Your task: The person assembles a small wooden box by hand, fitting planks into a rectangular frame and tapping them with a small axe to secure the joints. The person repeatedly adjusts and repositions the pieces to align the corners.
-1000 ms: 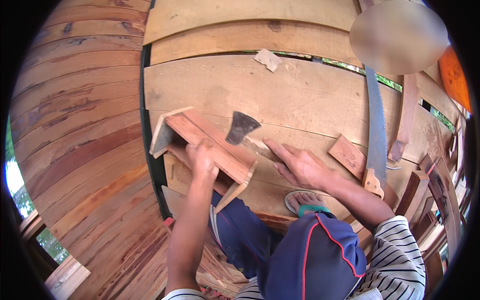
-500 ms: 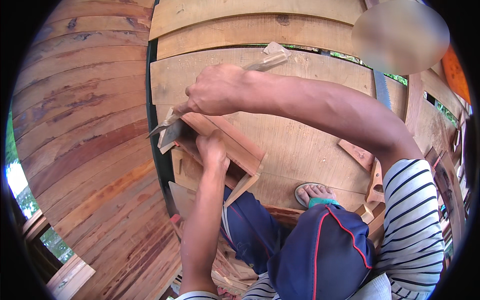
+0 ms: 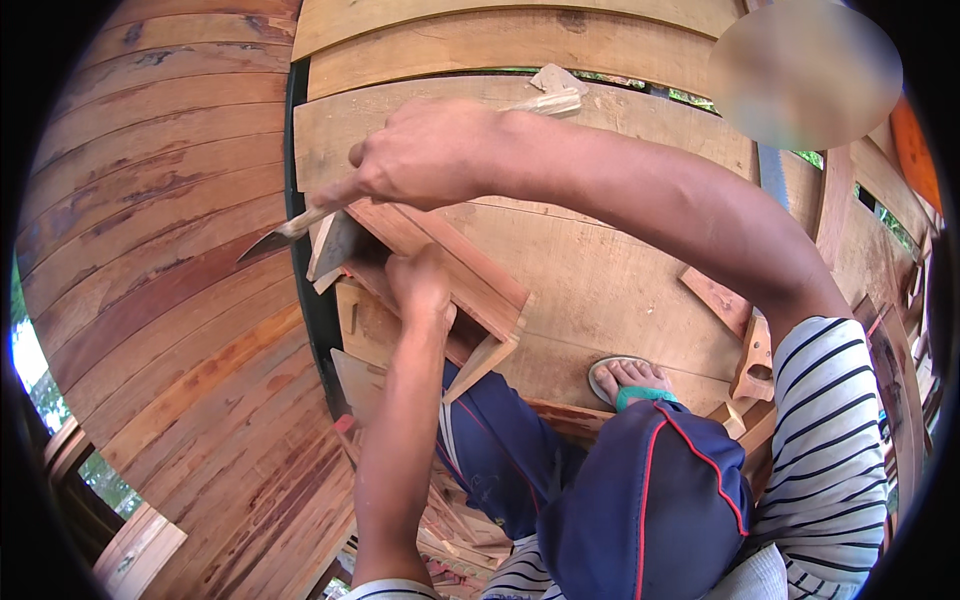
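Observation:
In my right hand (image 3: 425,155) is a long tool (image 3: 545,103) with a wooden handle and a thin, tapering metal end; its exact kind is unclear. The fist is closed round the handle, above the far end of a reddish wooden trough-like box (image 3: 490,275). The metal end points left, past the box and over the planks. My left hand (image 3: 420,280) is closed at the inside of the box and grips it; its fingertips are hidden. A dark grey flat surface (image 3: 338,245) shows in the box's far end. The box stands tilted by my left leg.
Wide reddish planks (image 3: 180,270) lie at the left, beyond a dark strip (image 3: 318,340). Pale boards (image 3: 610,270) lie under my foot (image 3: 632,385). A handsaw's blade (image 3: 772,175) and wooden handle (image 3: 755,365) show at the right, beside a wood offcut (image 3: 715,300). Wood scraps lie below.
My right hand has risen slightly and moved left with the tool, whose metal end now reaches further out over the planks. My left hand stays at the box.

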A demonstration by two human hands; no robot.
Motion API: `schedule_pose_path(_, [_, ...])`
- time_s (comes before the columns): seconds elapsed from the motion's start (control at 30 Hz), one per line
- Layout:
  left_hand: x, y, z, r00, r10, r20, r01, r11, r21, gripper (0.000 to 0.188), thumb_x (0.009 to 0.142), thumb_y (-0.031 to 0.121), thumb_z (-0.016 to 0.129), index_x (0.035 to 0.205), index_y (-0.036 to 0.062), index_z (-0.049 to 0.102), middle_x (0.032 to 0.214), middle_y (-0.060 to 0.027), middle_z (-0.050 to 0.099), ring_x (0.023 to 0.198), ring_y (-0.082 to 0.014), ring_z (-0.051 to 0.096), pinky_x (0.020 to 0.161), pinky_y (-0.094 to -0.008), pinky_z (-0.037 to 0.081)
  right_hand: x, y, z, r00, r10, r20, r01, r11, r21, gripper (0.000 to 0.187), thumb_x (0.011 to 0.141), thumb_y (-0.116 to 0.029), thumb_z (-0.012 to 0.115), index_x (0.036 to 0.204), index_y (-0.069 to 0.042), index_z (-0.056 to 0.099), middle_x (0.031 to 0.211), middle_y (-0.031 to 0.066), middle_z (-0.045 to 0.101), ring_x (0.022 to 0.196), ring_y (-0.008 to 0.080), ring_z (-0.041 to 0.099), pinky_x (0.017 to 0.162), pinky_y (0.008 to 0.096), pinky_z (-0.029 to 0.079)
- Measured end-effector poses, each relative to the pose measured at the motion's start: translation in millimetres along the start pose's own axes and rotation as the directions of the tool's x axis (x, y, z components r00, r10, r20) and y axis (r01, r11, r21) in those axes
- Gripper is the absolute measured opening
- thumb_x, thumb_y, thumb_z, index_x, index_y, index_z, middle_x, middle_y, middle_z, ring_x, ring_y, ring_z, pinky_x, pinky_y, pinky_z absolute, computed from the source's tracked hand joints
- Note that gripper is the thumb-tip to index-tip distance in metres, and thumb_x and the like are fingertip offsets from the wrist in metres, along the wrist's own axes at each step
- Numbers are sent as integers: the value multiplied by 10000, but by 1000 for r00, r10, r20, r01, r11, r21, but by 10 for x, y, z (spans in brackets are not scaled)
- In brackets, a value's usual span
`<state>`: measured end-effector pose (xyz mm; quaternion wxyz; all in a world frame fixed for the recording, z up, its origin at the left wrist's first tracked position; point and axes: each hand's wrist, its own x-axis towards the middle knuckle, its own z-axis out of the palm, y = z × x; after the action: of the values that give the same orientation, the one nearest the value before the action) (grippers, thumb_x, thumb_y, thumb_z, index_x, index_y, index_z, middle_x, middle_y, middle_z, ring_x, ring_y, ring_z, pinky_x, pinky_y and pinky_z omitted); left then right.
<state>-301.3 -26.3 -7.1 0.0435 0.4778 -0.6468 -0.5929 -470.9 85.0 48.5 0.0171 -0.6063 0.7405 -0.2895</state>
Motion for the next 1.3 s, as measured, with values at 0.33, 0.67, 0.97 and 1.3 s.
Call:
schedule_pose_path(0.33, [33, -45, -52, 1000, -22, 17, 22, 1000, 20, 287, 837, -44, 554, 1110, -119, 600, 1025, -138, 658, 862, -217, 655, 760, -349, 543, 98, 18, -133, 943, 93, 319, -89, 996, -28, 431, 1013, -232, 569, 1421, -372, 591, 932, 86, 744, 840, 322, 732, 678, 442, 593])
schedule_pose_path(0.67, [53, -74, -49, 1000, 7, 30, -10, 997, 76, 286, 830, -55, 548, 1108, -90, 601, 1018, -141, 660, 868, -250, 683, 762, -371, 558, -33, 7, -73, 935, 142, 324, -137, 990, -38, 389, 1008, -232, 586, 1380, -335, 627, 972, 99, 756, 920, 336, 729, 751, 478, 582])
schedule_pose_path(0.97, [119, -254, -100, 998, 70, 10, -70, 997, -31, 211, 901, -20, 599, 1051, -168, 602, 985, -199, 670, 853, -237, 668, 745, -393, 553, -908, -295, 408, 726, 674, 137, -557, 460, 691, 541, 1027, -270, 607, 1454, 15, 435, 964, 269, 692, 827, 394, 701, 752, 486, 537])
schedule_pose_path(1.3, [-249, -448, 446, 950, 187, 250, -247, 941, 233, 300, 803, -42, 556, 1092, -50, 636, 840, -101, 651, 799, -201, 659, 736, -354, 540, -2138, -1132, 711, 339, 881, 329, -601, -67, 797, 611, 1027, -168, 592, 1566, -35, 338, 818, 58, 593, 613, 122, 593, 551, 308, 510])
